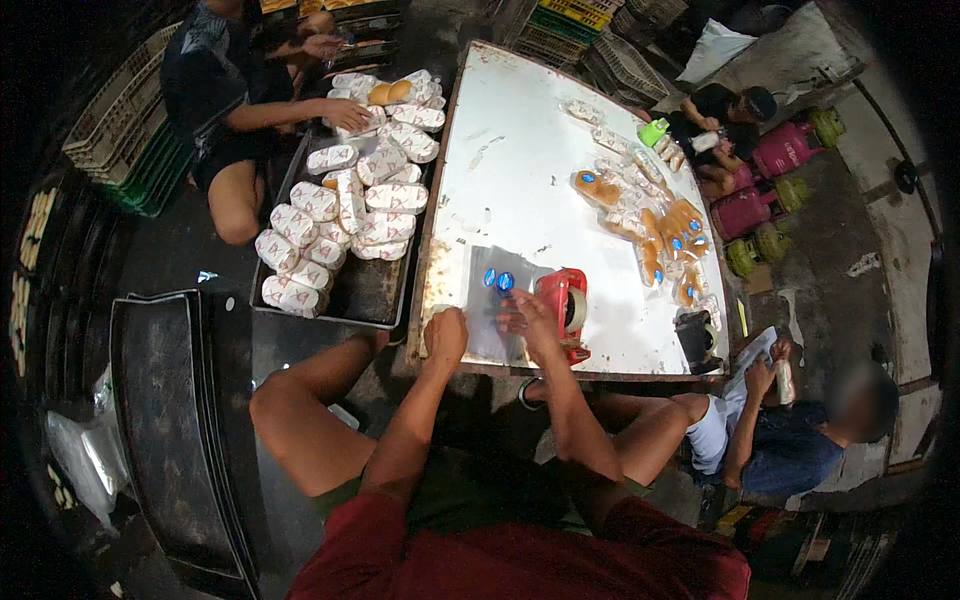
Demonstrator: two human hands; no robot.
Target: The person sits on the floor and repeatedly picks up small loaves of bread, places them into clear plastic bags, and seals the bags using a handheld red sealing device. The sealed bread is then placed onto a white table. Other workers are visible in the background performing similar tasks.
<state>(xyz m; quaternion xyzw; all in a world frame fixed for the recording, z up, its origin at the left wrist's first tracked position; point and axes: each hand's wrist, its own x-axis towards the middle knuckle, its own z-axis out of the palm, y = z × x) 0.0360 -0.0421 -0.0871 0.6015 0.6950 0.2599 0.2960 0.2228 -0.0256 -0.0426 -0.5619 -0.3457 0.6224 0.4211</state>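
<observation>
A stack of clear plastic bags [484, 330] with blue printed oval marks [505, 281] lies near the front edge of the white tabletop [517, 165]. Curled at the left edge of the bags is my left hand [445, 335]; whether its fingers pinch anything is hidden. Over the right part of the bags, my right hand [534, 324] has its fingers apart and shows nothing held. Just right of it stands a red tape dispenser [551, 291] with a roll of tape [576, 309].
Wrapped buns [390, 196] crowd a dark metal tray [352, 292] at left; a person's hand [346, 116] touches them. Bagged buns [675, 232] and a black tape dispenser [697, 341] lie at right. Two people sit at right, near pink gas cylinders [742, 214].
</observation>
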